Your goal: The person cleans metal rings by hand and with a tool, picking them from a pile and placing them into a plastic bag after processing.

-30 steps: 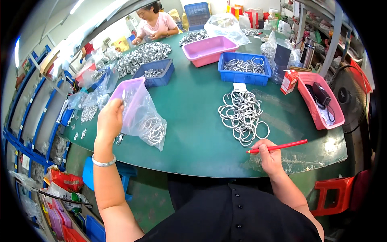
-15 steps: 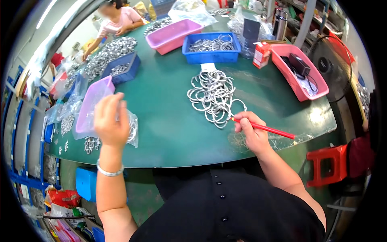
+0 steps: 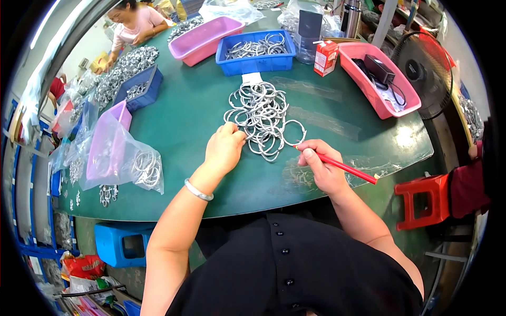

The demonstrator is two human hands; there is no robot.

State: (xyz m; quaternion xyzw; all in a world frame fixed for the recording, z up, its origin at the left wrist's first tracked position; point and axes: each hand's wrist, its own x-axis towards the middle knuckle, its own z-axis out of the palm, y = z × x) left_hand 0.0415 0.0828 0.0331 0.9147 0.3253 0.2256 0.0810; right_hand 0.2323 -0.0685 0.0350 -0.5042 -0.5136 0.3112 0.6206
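Observation:
A heap of silver metal rings [image 3: 258, 113] lies on the green table in front of me. At its left edge, my left hand [image 3: 224, 150] has its fingers bent together against the rings; its fingertips are hidden, so what they hold, if anything, I cannot make out. Closed round a slim red pencil [image 3: 348, 168], my right hand [image 3: 324, 166] rests to the lower right of the heap. The pencil's tip points left, close to the lower rim of a single ring [image 3: 294, 132] at the heap's right side.
Behind the heap stands a blue bin [image 3: 255, 64] of rings, beside a pink tray [image 3: 205, 39]. A red carton [image 3: 326, 58] and a pink basket [image 3: 379, 108] with a black adapter stand right. At left lie a plastic bag [image 3: 118, 158] and a piece heap [image 3: 126, 68]; a co-worker [image 3: 138, 26] sits beyond.
My left hand has come down from the left, above the plastic bag, to the left edge of the ring heap. My right hand keeps the pencil near the same ring. The view has shifted slightly.

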